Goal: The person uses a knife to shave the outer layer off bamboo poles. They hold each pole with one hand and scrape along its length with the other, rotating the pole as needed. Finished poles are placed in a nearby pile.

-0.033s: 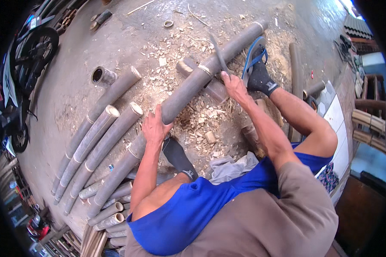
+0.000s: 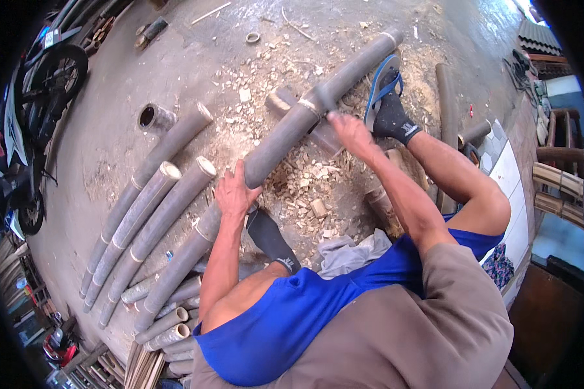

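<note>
A long grey-brown bamboo pole runs slantwise from low left to far right in front of me. My left hand is wrapped round it, thumb on the near side. My right hand is closed round the handle of a machete, its blade smeared by motion. That blade lies against the pole at a pale ring-shaped joint; how deep it bites cannot be made out. Beneath this stretch, a short bamboo piece lies crosswise under the pole. My right foot, in a blue-strapped sandal, is beside the pole's far part.
Several bamboo poles lie at the left, with more lengths stacked below them. Wood chips litter the concrete floor. A short hollow bamboo piece sits left of centre. A grey cloth lies near my lap; a motorcycle stands far left.
The machete's blade has swung down onto the pole's joint from a raised, tilted position. My right hand has shifted slightly left and nearer; my left hand has stayed put on the pole.
</note>
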{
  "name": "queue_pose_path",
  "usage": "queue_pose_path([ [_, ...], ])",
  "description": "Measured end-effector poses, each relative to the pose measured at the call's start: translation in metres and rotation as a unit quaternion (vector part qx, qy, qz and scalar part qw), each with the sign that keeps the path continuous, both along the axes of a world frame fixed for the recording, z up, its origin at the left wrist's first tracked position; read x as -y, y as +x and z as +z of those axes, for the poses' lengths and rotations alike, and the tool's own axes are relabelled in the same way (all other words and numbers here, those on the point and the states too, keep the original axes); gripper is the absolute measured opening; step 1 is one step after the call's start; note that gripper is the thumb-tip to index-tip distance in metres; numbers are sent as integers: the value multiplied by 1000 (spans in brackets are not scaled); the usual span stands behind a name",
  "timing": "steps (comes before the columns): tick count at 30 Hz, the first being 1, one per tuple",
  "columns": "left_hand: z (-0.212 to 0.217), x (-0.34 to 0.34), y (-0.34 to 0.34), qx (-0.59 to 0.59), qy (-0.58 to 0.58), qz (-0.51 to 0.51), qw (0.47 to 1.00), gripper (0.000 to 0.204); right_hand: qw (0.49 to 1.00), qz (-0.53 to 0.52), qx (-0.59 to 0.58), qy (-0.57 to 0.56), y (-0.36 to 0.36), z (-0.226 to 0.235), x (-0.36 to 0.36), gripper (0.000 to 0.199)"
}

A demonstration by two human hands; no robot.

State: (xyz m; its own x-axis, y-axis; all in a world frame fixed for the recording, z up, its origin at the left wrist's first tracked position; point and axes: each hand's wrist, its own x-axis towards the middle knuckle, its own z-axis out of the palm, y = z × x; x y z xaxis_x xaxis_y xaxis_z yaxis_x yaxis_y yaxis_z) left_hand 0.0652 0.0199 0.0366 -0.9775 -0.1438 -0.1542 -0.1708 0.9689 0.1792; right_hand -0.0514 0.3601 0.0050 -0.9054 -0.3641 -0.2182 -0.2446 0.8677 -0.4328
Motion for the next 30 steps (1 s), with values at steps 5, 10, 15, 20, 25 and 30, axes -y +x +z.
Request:
queue_pose_path([
  [5, 15, 12, -9, 80, 51, 2, 995, 98, 996, -24, 82, 4, -1, 23, 8, 75],
  [10, 21, 9, -21, 103, 69, 5, 992, 96, 1000, 19, 13, 11, -7, 5, 0, 69],
  [15, 27, 8, -24, 149, 95, 12, 984, 99, 989, -110, 94, 14, -20, 5, -14, 69],
  [20, 7, 28, -31, 145, 114, -3, 983, 100, 999, 24, 36, -11, -9, -3, 5, 73],
  [25, 12, -8, -5, 32, -3, -21, 999, 99, 994, -99, 37, 1, -20, -4, -16, 69],
  [30, 19, 10, -6, 76, 52, -7, 996, 94, 997, 44, 67, 4, 5, 27, 12, 73],
])
